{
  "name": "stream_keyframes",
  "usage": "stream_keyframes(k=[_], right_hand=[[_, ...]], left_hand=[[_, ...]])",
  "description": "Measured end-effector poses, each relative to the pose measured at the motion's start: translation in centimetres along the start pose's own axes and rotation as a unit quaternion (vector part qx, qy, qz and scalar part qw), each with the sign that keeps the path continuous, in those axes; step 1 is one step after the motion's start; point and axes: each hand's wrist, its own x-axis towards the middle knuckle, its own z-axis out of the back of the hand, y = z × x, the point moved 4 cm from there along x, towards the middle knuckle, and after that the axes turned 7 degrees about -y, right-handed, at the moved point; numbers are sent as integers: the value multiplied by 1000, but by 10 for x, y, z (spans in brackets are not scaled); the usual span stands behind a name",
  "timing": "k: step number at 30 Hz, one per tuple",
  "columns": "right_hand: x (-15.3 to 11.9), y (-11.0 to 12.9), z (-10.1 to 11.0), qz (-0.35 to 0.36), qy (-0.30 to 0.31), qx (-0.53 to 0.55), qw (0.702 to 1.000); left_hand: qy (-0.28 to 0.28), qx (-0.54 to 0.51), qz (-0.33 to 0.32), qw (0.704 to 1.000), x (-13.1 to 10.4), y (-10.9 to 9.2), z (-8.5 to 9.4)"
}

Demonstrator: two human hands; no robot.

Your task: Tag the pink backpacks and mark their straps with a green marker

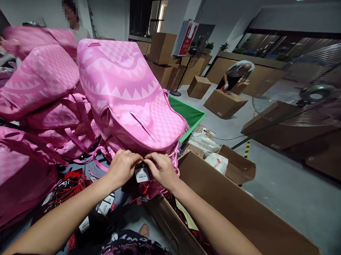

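Observation:
A large pink backpack (128, 95) with a shark-teeth and checker pattern lies in front of me. At its near edge my left hand (125, 167) and my right hand (163, 170) meet, fingertips pinched together over the top of a black tag. A white barcode label (142, 175) shows on the tag between them. Both hands appear closed on the tag's upper end; the exact spot is hidden by the fingers. Red strings hang below the label. More tags with red cords (71, 187) lie on the table to the left.
Pink backpacks (37, 78) are piled at the left. A long open carton (235, 204) stands at the right, with a smaller open box (239, 163) beyond. A large fan (315, 93) is at far right. Two people are farther back, one bending over a carton (225, 103).

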Motion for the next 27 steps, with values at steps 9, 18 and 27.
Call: stream_keyframes(k=[9,18,27], right_hand=[[-2,-1,4,-1,-3,38,999],[-3,-1,3,-30,12,63,998],[-3,-8,7,-41,6,76,996]], left_hand=[[6,0,19,1000,-2,-6,-1],[-22,-3,15,1000,-5,-8,0],[-73,69,-23,995,-8,-12,-2]])
